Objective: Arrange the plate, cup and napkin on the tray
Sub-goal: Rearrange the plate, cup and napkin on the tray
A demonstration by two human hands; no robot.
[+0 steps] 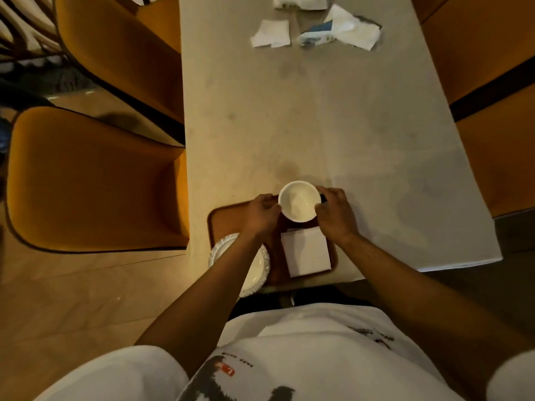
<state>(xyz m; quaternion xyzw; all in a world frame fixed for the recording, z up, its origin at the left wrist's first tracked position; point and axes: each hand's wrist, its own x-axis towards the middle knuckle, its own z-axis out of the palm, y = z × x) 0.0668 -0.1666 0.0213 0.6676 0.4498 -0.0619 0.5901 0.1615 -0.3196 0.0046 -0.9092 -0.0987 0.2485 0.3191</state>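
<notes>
The cup (pixel 299 201), a round, glossy white vessel with its mouth facing straight up and nothing inside, sits at the far edge of the brown wooden tray (pixel 228 219), gripped at its rim by the left hand (pixel 262 214) and the right hand (pixel 335 214) on opposite sides. A square white napkin (pixel 306 251) lies flat by the tray's right edge, just nearer than the cup. A round white plate (pixel 256 270) with a beaded rim overhangs the tray's near-left corner.
</notes>
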